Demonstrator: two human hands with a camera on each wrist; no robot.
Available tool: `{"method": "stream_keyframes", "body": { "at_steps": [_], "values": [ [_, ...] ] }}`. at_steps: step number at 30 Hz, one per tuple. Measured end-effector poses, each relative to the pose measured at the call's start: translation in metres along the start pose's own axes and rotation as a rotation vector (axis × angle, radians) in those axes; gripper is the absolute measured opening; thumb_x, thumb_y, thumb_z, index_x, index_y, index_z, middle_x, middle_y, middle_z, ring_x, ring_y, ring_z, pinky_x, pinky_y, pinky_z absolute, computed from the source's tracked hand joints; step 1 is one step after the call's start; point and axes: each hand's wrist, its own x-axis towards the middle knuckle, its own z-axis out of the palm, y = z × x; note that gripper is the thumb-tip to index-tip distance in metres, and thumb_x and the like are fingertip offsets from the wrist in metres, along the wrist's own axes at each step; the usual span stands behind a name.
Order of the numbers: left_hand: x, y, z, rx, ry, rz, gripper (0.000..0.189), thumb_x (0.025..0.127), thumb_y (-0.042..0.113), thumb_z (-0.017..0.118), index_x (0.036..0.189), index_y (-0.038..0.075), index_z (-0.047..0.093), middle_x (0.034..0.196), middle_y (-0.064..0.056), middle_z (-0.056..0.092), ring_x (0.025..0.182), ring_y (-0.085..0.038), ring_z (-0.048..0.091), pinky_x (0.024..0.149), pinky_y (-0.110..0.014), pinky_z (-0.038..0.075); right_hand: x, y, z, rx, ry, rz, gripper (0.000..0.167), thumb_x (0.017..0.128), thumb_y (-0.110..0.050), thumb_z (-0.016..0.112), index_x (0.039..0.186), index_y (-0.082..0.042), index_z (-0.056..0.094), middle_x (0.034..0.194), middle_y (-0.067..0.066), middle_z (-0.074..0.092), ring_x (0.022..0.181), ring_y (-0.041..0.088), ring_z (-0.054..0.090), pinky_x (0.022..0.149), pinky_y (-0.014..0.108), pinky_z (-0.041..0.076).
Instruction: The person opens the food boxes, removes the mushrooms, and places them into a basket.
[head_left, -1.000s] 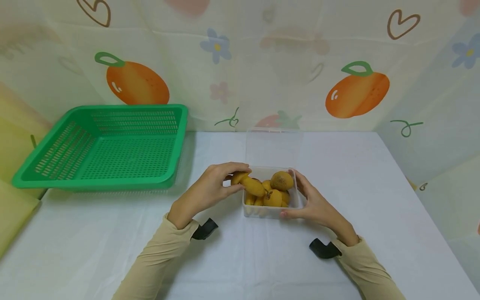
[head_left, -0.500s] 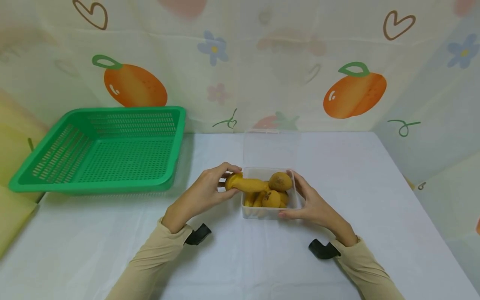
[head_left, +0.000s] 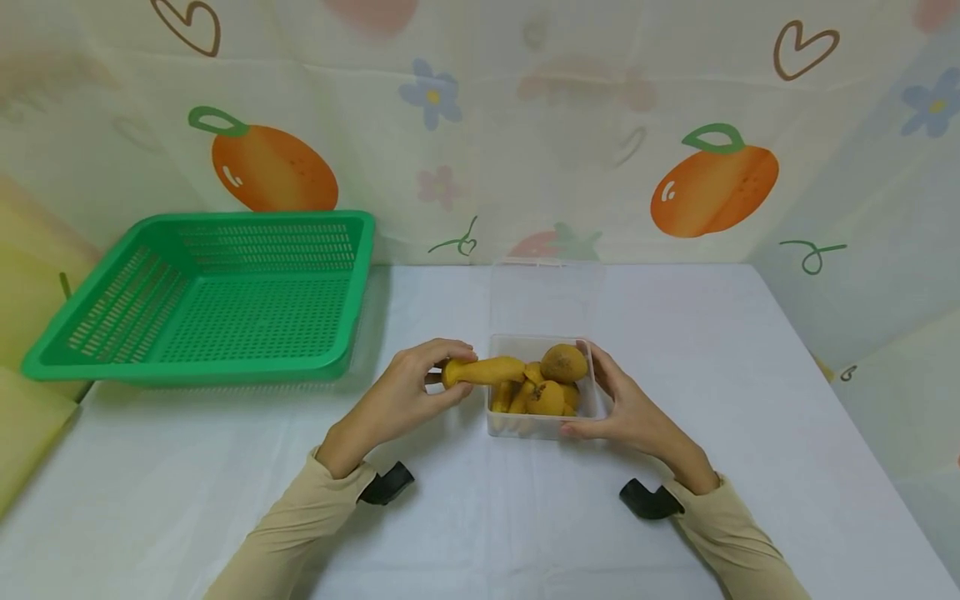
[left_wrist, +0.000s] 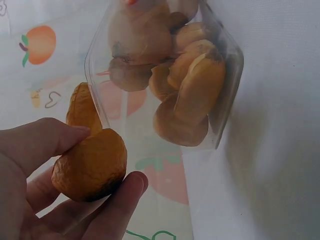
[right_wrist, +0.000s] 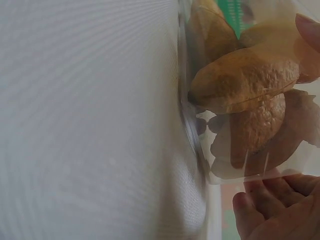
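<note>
My left hand (head_left: 401, 396) pinches one end of a long yellow gourd-shaped piece (head_left: 491, 369) between thumb and fingers. Its exact kind is unclear. Its far end lies over a small clear plastic box (head_left: 517, 427). In the left wrist view the held piece (left_wrist: 92, 162) shows a rounded end with a dark patch underneath. Several more yellow-brown pieces (head_left: 547, 398) are piled in the box, wrinkled in the right wrist view. At the box's right side, my right hand (head_left: 637, 417) grips the wall, thumb in front and fingers behind.
The box's clear lid (head_left: 543, 296) stands raised at its back. A green slotted basket (head_left: 341, 364) stands at the back left of the white-covered table (head_left: 525, 517). Behind rises a fruit-printed cloth (head_left: 495, 125). Each wrist carries a black mount.
My left hand has moved left and slightly toward me, drawing the gourd-shaped piece partly out past the box's left edge. The right hand stays on the box.
</note>
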Motion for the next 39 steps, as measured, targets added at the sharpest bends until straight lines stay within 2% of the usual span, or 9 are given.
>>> {"method": "stream_keyframes", "body": {
  "at_steps": [9, 14, 20, 23, 27, 28, 31, 35, 39],
  "values": [
    [-0.002, 0.003, -0.014, 0.023, 0.059, -0.014, 0.029, 0.085, 0.001, 0.074, 0.113, 0.004, 0.069, 0.120, -0.013, 0.067, 0.101, -0.025, 0.068, 0.079, -0.030, 0.061, -0.001, -0.002, -0.001, -0.007, -0.003, 0.005, 0.114, 0.078, -0.024, 0.085, 0.160, -0.008, 0.007, 0.166, 0.016, 0.012, 0.153, 0.039, 0.012, 0.120, 0.056, 0.019],
    [-0.005, 0.004, -0.031, 0.064, 0.107, -0.027, 0.029, 0.084, -0.001, 0.075, 0.112, 0.003, 0.070, 0.122, -0.015, 0.067, 0.102, -0.027, 0.069, 0.078, -0.032, 0.061, 0.000, -0.002, 0.000, -0.001, -0.002, 0.001, 0.114, 0.078, -0.023, 0.085, 0.159, -0.006, 0.007, 0.166, 0.017, 0.012, 0.153, 0.039, 0.011, 0.120, 0.056, 0.019],
    [-0.010, 0.006, -0.053, 0.111, 0.196, -0.022, 0.031, 0.081, -0.005, 0.076, 0.111, 0.001, 0.070, 0.124, -0.017, 0.066, 0.108, -0.030, 0.068, 0.077, -0.033, 0.061, 0.000, -0.002, 0.000, 0.002, 0.002, 0.001, 0.114, 0.077, -0.023, 0.086, 0.159, -0.005, 0.008, 0.166, 0.018, 0.013, 0.153, 0.040, 0.011, 0.121, 0.058, 0.019],
    [-0.012, 0.004, -0.062, 0.141, 0.235, -0.009, 0.033, 0.079, -0.009, 0.076, 0.110, 0.000, 0.070, 0.124, -0.018, 0.066, 0.109, -0.032, 0.067, 0.077, -0.022, 0.059, 0.001, -0.002, 0.000, 0.001, 0.002, 0.002, 0.115, 0.077, -0.024, 0.086, 0.159, -0.005, 0.008, 0.166, 0.018, 0.013, 0.153, 0.041, 0.012, 0.121, 0.059, 0.018],
    [-0.016, 0.002, -0.076, 0.189, 0.275, -0.004, 0.034, 0.079, -0.011, 0.076, 0.111, -0.001, 0.070, 0.125, -0.019, 0.066, 0.106, -0.031, 0.066, 0.078, -0.004, 0.050, 0.001, -0.002, 0.000, 0.000, -0.001, 0.005, 0.115, 0.077, -0.024, 0.086, 0.159, -0.005, 0.008, 0.166, 0.018, 0.013, 0.153, 0.041, 0.011, 0.121, 0.059, 0.018],
    [-0.018, 0.001, -0.079, 0.197, 0.285, -0.006, 0.034, 0.079, -0.011, 0.075, 0.111, -0.001, 0.069, 0.125, -0.019, 0.066, 0.105, -0.030, 0.066, 0.078, -0.002, 0.048, 0.001, -0.002, 0.000, 0.001, -0.001, 0.005, 0.115, 0.077, -0.024, 0.086, 0.159, -0.005, 0.008, 0.166, 0.018, 0.013, 0.153, 0.041, 0.011, 0.121, 0.059, 0.018],
    [-0.022, 0.000, -0.090, 0.210, 0.325, -0.007, 0.034, 0.079, -0.012, 0.075, 0.111, -0.002, 0.069, 0.124, -0.019, 0.066, 0.105, -0.006, 0.064, 0.079, 0.000, 0.047, 0.001, -0.002, 0.000, 0.004, -0.002, 0.006, 0.115, 0.077, -0.024, 0.086, 0.159, -0.006, 0.008, 0.166, 0.018, 0.012, 0.153, 0.041, 0.011, 0.121, 0.059, 0.018],
    [-0.028, -0.003, -0.103, 0.211, 0.372, -0.021, 0.034, 0.080, -0.011, 0.074, 0.112, -0.003, 0.069, 0.125, -0.019, 0.065, 0.101, 0.018, 0.052, 0.080, 0.000, 0.046, 0.001, -0.002, 0.000, 0.004, -0.002, 0.008, 0.115, 0.077, -0.024, 0.086, 0.159, -0.006, 0.008, 0.166, 0.018, 0.012, 0.153, 0.041, 0.011, 0.121, 0.059, 0.018],
    [-0.034, -0.007, -0.113, 0.205, 0.409, -0.065, 0.035, 0.081, -0.010, 0.073, 0.115, -0.002, 0.069, 0.126, -0.017, 0.065, 0.096, 0.013, 0.054, 0.080, 0.001, 0.045, 0.001, -0.002, 0.000, 0.004, -0.002, 0.009, 0.116, 0.077, -0.024, 0.086, 0.159, -0.005, 0.007, 0.166, 0.018, 0.012, 0.153, 0.040, 0.011, 0.121, 0.058, 0.018]
  ]
}}
